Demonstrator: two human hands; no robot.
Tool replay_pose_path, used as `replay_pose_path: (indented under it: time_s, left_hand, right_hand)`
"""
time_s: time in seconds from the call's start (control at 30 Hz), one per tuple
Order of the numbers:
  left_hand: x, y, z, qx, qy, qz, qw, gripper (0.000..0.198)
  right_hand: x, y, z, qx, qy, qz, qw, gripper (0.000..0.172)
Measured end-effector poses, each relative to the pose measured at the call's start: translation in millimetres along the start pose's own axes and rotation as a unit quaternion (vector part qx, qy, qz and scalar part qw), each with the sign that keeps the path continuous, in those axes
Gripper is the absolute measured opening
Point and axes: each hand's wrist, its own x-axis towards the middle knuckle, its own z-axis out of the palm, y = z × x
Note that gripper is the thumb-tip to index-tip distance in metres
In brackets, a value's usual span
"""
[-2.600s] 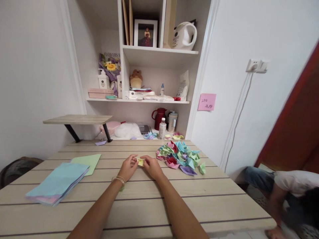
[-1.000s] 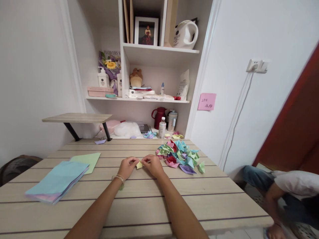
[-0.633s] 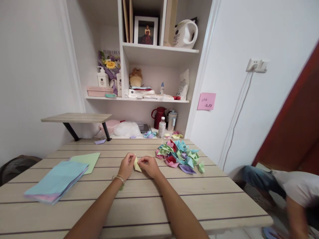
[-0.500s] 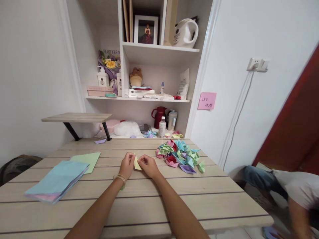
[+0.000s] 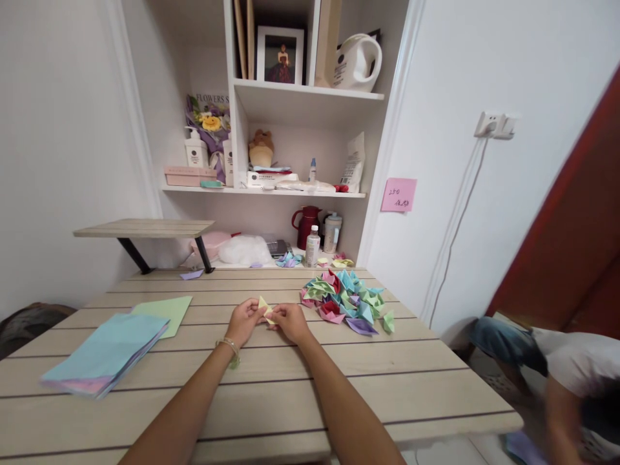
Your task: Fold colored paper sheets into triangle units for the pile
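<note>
Between my hands is a small folded piece of yellow paper (image 5: 263,304), its pointed tip showing above the fingers. My left hand (image 5: 245,319) pinches its left side. My right hand (image 5: 289,321) pinches its right side, and the fingers hide the lower part of the paper. A heap of folded paper boats (image 5: 346,298) in blue, green, pink, red and purple lies just right of my right hand. To the left lie a stack of blue and pink paper sheets (image 5: 109,349) and a green sheet (image 5: 169,313).
A small raised shelf (image 5: 145,228) on black legs stands at the table's back left. Behind the table (image 5: 271,400) are a bottle (image 5: 312,247), a red jug (image 5: 306,226) and a plastic bag (image 5: 245,250). A person (image 5: 562,368) bends down at the right.
The yellow paper has turned in my fingers, and its tip now points up. My hands have come closer together. At the right, the other person's arm has moved.
</note>
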Motion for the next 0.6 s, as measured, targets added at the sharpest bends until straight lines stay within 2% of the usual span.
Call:
replay_pose_path:
  time_s: [0.17, 0.37, 0.6]
  left_hand:
    - [1.3, -2.2, -2.3, -0.041, 0.033, -0.032, 0.998, 0.028]
    - [5.6, -0.2, -6.8, -0.111, 0.124, -0.023, 0.986, 0.026]
    - [5.5, 2.0, -9.2, -0.146, 0.097, -0.035, 0.984, 0.025]
  right_hand:
    - [-1.0, -4.1, 2.6, -0.013, -0.002, -0.020, 1.000, 0.035]
    - [2.7, -6.2, -7.9, -0.011, 0.047, -0.074, 0.996, 0.033]
    - [3.7, -7.8, -14.0, -0.074, 0.071, -0.126, 0.987, 0.018]
